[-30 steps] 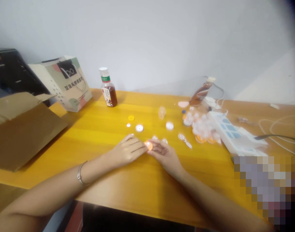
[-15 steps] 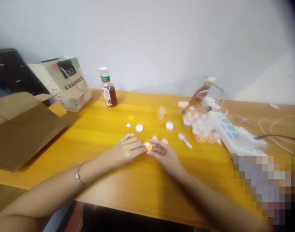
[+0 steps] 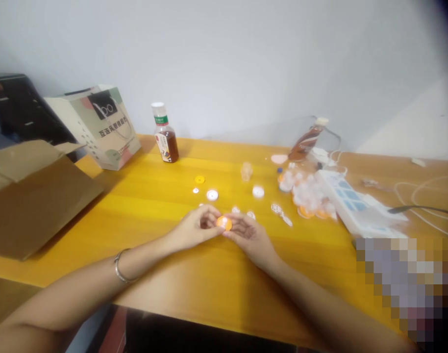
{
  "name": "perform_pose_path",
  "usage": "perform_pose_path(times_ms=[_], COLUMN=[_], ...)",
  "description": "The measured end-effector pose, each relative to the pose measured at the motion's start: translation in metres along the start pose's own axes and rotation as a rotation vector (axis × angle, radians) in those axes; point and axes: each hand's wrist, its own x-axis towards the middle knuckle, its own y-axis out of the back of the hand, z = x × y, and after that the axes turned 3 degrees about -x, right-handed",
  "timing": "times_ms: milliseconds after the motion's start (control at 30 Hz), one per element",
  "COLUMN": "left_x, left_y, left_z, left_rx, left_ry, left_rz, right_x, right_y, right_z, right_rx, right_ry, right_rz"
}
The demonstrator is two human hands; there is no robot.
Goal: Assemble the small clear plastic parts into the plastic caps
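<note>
A small round orange piece with a white middle (image 3: 224, 223) is pinched between my two hands above the table. My left hand (image 3: 194, 227) grips its left side with thumb and fingers. On its right edge, the thumb and fingertips of my right hand (image 3: 251, 239) close in. Just beyond my fingers lie a white disc (image 3: 212, 195), a second white disc (image 3: 258, 191), a yellow disc (image 3: 199, 180) and a small white piece (image 3: 195, 190). A white perforated strip (image 3: 282, 214) rests right of my right hand.
An open cardboard box (image 3: 36, 196) and a paper bag (image 3: 99, 127) stand left. A drink bottle (image 3: 165, 135) is at the back, another bottle (image 3: 308, 142) leans at the right. Several clear-and-orange pieces (image 3: 308, 193) lie beside a white-blue box (image 3: 351, 196). Cables (image 3: 422, 184) trail rightward.
My left hand has turned, so its thumb and the gap under its fingers show. The orange piece now faces me more fully. My right hand has hardly moved.
</note>
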Motion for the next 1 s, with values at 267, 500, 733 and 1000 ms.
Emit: perform_pose_path(times_ms=[267, 500, 733, 1000], left_x=[0.000, 0.002, 0.004, 0.003], left_y=[-0.002, 0.009, 0.009, 0.006], left_z=[-0.002, 0.010, 0.005, 0.001], left_rx=[-0.129, -0.160, -0.135, -0.152], left_ry=[0.059, 0.102, 0.078, 0.111], left_rz=[0.023, -0.090, -0.049, -0.036], right_x=[-0.002, -0.001, -0.001, -0.001], right_y=[-0.001, 0.000, -0.002, -0.002], right_z=[-0.001, -0.002, 0.001, 0.001], right_rx=[-0.044, -0.004, -0.004, -0.023], right_ry=[-0.017, 0.025, 0.024, 0.026], right_rz=[-0.019, -0.016, -0.023, -0.024])
